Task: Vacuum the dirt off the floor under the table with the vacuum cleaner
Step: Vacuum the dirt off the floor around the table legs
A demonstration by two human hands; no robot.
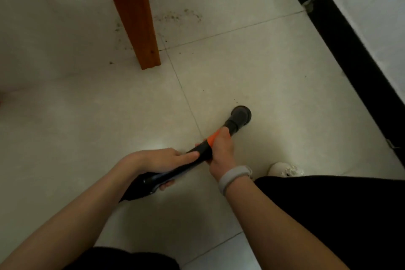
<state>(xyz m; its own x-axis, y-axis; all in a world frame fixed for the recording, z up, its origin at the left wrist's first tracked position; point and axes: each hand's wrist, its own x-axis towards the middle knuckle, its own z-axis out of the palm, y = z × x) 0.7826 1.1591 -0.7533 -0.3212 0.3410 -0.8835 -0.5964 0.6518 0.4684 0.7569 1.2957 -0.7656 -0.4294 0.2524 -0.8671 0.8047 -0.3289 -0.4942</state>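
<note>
I hold a black hand-held vacuum cleaner [198,154] with an orange band, pointed at the pale tiled floor [274,68]. Its round nozzle [240,115] sits low over the tiles right of a grout line. My left hand [166,160] grips the rear body, index finger laid along the top. My right hand [221,149] grips the tube just behind the nozzle; a grey band is on that wrist. Dark specks of dirt [175,16] lie scattered around the orange-brown wooden table leg [135,13], well beyond the nozzle.
A black skirting strip [341,46] runs along the white wall on the right. My white shoe [285,169] and black trouser legs fill the lower right. A small bit of debris [308,5] sits by the skirting.
</note>
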